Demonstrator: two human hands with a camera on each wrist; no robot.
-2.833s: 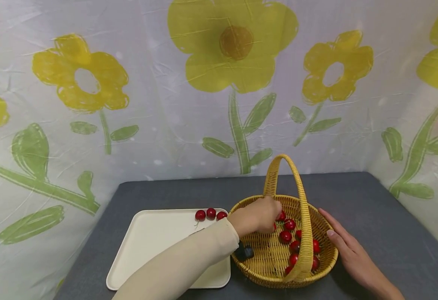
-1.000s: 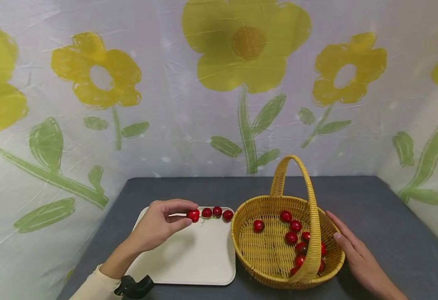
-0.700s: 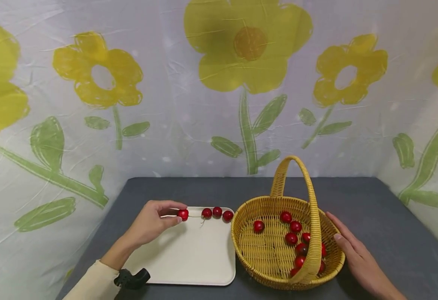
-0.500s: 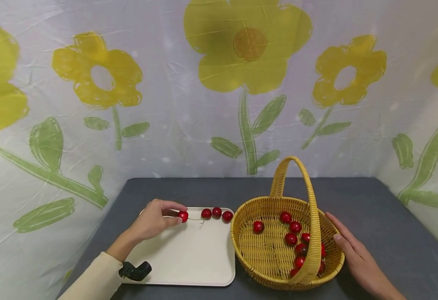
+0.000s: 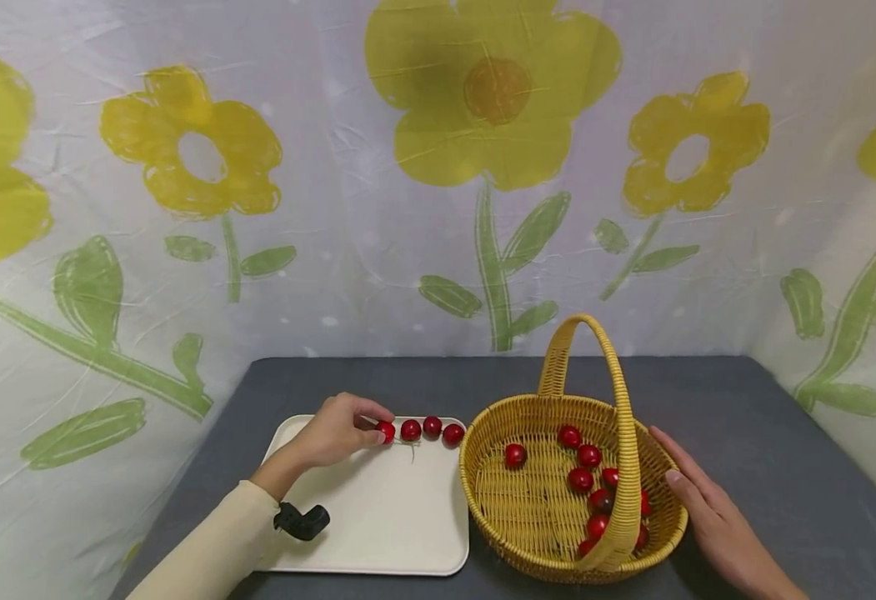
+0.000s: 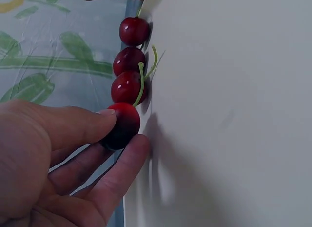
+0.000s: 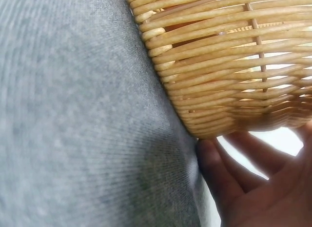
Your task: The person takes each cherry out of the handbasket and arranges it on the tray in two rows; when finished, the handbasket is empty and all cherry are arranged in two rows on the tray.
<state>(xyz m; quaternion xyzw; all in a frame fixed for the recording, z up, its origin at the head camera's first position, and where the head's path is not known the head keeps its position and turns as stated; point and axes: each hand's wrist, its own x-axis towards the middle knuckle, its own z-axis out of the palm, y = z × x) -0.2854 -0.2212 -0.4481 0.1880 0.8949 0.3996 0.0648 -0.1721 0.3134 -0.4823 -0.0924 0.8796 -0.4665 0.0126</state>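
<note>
My left hand (image 5: 336, 432) pinches a red cherry (image 6: 122, 127) between thumb and fingertips at the far edge of the white tray (image 5: 377, 533). Three more cherries (image 5: 432, 427) line up along that edge to its right, and green stems show among them in the left wrist view. The held cherry sits right at the end of this row. A yellow wicker basket (image 5: 501, 550) with a tall handle stands right of the tray and contains several cherries (image 5: 580, 480). My right hand (image 5: 718, 517) rests with extended fingers against the basket's right outer side.
The tray and basket stand side by side on a dark grey table (image 5: 355, 383). The basket's arched handle (image 5: 621, 408) rises over its right part. A black device (image 5: 302, 522) hangs at my left wrist. Behind the table is a curtain (image 5: 332, 250) with printed flowers.
My left hand has come out of the basket to the tray with a cherry, drifted left, then moved back right against the row. My right hand has stayed at the basket.
</note>
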